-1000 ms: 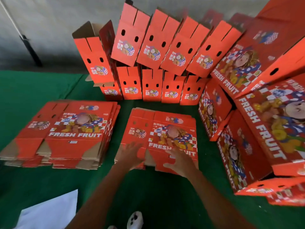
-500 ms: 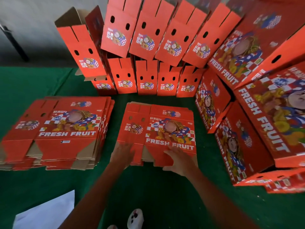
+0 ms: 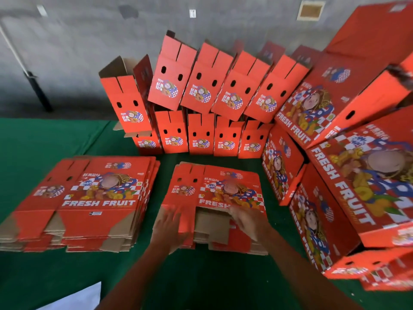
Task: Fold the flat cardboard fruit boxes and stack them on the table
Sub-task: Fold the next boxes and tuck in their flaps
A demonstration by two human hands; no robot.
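A low stack of flat red "FRESH FRUIT" boxes [image 3: 214,193] lies in the middle of the green table [image 3: 201,278]. My left hand [image 3: 169,227] grips the near left flap of the top flat box, fingers over its edge. My right hand [image 3: 248,222] holds the near right flap, which is raised so that brown cardboard shows underneath. Both hands are blurred by motion. A taller stack of flat boxes [image 3: 93,198] lies to the left.
Folded red boxes [image 3: 201,90] stand in two tiers along the back by the grey wall. More folded boxes [image 3: 348,175] are piled at the right, close to my right arm. A white sheet [image 3: 76,298] lies at the near left.
Both hands have slid to the near edge of the middle stack and taken the top box's flaps; the right flap has come up, showing brown cardboard. The view has tilted up.
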